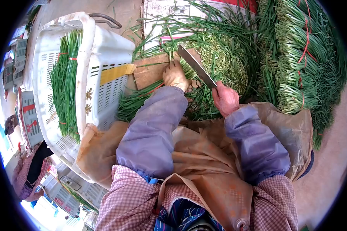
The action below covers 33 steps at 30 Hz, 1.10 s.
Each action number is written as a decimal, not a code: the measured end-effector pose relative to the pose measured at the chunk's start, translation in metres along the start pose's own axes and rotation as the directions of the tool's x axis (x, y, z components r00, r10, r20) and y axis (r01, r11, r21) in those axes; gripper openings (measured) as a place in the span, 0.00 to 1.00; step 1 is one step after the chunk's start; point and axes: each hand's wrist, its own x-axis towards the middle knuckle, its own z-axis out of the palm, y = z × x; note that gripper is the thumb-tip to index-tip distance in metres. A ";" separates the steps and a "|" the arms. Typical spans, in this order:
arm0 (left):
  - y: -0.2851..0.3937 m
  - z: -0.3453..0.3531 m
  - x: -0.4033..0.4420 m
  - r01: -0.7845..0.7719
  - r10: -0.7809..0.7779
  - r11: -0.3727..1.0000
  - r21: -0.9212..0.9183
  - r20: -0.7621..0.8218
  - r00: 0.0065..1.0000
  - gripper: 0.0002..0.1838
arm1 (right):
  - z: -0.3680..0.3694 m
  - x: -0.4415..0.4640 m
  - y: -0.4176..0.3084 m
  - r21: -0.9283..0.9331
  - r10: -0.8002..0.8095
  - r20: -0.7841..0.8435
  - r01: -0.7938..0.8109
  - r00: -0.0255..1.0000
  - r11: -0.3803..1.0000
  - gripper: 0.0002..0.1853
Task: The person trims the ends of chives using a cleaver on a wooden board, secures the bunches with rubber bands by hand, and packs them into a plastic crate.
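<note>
My left hand point(175, 75), in a tan glove, presses round a bundle of chives point(187, 68) on a brown board point(148, 71). The bundle's cut ends point up and right, and its green leaves trail to the lower left with a red tie round them. In my right hand point(225, 99) is the handle of a long-bladed knife point(196, 66). The blade slants up and left, close beside the stalk ends; whether it touches them I cannot tell. Chopped stalk ends point(227, 57) lie heaped to the right of the blade.
A white plastic basket point(98, 42) at left holds tied chives point(68, 84). Stacked bundles with red ties point(297, 57) stand at right. Loose leaves lie over a printed sack point(154, 23) at the back. Another person's checked sleeve point(23, 169) and more crates point(31, 111) show far left.
</note>
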 end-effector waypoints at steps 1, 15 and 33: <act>0.000 0.000 -0.001 -0.018 0.018 1.000 -0.005 -0.015 1.000 0.55 | 0.003 0.001 0.002 -0.013 0.001 0.015 -0.001 1.000 1.000 0.08; 0.004 0.001 0.002 0.015 -0.015 1.000 -0.023 -0.016 1.000 0.49 | 0.008 0.015 0.013 -0.082 -0.057 0.030 0.059 0.998 0.995 0.08; 0.004 0.006 0.012 0.035 -0.034 0.999 0.041 -0.009 0.999 0.35 | 0.039 0.079 0.016 -0.172 0.069 0.164 -0.040 0.984 0.984 0.13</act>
